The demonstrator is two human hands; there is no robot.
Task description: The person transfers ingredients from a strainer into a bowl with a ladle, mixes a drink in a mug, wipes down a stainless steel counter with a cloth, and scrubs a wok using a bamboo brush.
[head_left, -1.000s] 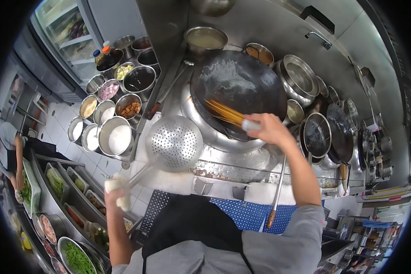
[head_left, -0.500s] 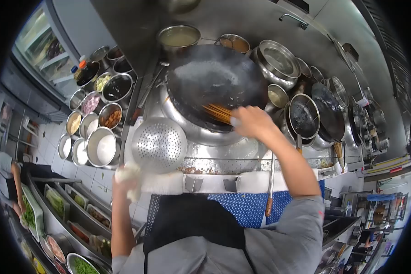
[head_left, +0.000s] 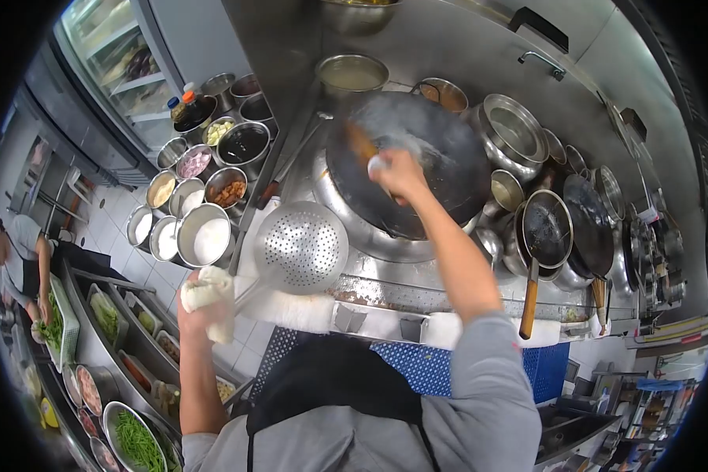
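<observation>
My right hand is closed around a bamboo wok brush, whose bristles are blurred by motion. The brush is over the left part of a large dark wok, from which steam or smoke rises. Lower left, my left hand grips a folded whitish cloth. Close by, the handle of a perforated metal strainer points toward the cloth. I cannot tell whether my fingers also hold that handle. The strainer's bowl lies at the stove's front left.
Metal pots of ingredients stand at the left. A ladle, a small pan with a wooden handle and stacked pots are at the right. A pot of pale liquid sits behind. Another person works at far left.
My right hand has swept the brush from the wok's near side up to its left part. The view has shifted, and the cloth in my left hand shows more clearly.
</observation>
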